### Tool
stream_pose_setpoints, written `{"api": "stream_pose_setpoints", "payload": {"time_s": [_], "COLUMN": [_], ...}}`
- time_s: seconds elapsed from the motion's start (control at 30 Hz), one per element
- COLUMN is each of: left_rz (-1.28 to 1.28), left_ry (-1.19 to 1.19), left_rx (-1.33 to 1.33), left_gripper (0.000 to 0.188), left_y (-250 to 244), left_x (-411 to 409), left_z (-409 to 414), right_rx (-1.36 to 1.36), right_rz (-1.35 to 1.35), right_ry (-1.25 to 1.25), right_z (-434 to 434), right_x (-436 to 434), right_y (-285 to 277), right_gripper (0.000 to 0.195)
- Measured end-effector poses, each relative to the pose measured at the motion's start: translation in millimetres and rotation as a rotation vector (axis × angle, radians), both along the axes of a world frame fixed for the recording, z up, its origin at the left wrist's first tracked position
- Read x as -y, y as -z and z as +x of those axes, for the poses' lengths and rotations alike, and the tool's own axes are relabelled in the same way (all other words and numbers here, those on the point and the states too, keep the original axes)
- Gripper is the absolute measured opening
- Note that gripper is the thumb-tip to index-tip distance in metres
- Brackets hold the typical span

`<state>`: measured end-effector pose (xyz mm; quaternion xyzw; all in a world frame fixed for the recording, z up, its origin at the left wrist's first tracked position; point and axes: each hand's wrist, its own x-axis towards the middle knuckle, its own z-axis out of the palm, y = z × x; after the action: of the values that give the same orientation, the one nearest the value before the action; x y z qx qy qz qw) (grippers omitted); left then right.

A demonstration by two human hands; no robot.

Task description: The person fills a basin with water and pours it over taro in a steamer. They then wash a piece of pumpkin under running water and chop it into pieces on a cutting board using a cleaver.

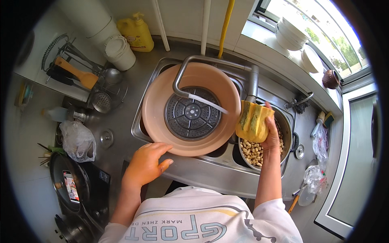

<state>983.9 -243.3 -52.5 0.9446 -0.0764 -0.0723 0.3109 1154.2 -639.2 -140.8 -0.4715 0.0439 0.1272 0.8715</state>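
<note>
A piece of squash with yellow and green striped rind [254,121] is held in my right hand [271,133], over the left part of a metal pot [285,121] that holds unshelled peanuts [253,152]. My left hand [150,164], with nothing in it, is at the near left rim of a large pinkish-orange plastic basin [188,148]; its fingers are apart. Inside the basin lies a round perforated metal steamer plate [192,113]. The metal faucet [179,73] arches over the basin, and a white stream or tube at its mouth [208,103] slants right; which one I cannot tell.
The basin and pot sit in a steel double sink [136,129]. To the left are a utensil rack [121,94], a plastic bag [78,141] and a lidded pan [60,182] with a phone on top. A yellow pump bottle [136,35] stands behind. White bowls [288,36] line the windowsill.
</note>
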Motion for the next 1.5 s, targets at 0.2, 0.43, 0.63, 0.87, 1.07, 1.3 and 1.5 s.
{"api": "stream_pose_setpoints", "payload": {"time_s": [0.2,0.43,0.63,0.87,1.07,1.3,1.5], "left_rz": [-0.018,-0.058,-0.039,-0.044,-0.08,-0.058,-0.039], "left_ry": [-0.041,-0.051,-0.101,-0.132,-0.116,-0.126,-0.14], "left_rx": [-0.061,-0.036,-0.064,-0.055,-0.063,-0.059,-0.074], "left_gripper": [0.047,0.045,0.046,0.046,0.047,0.046,0.047], "left_y": [8,5,11,11,15,12,13], "left_x": [-10,-23,-34,-38,-36,-35,-33], "left_z": [-1,1,-13,-13,-9,-7,-12], "right_rx": [-0.029,-0.253,-0.419,-0.183,-0.09,-0.276,-0.408], "right_rz": [-0.117,-0.095,0.327,-0.092,-0.167,0.058,0.286], "right_ry": [-0.015,-0.057,-0.283,-0.125,-0.015,-0.163,-0.152], "right_z": [26,45,40,53,63,59,45], "right_x": [-90,-150,-151,-175,-165,-153,-159], "right_y": [-40,40,78,73,86,86,93], "right_gripper": [0.092,0.052,0.069,0.06,0.064,0.067,0.07]}}
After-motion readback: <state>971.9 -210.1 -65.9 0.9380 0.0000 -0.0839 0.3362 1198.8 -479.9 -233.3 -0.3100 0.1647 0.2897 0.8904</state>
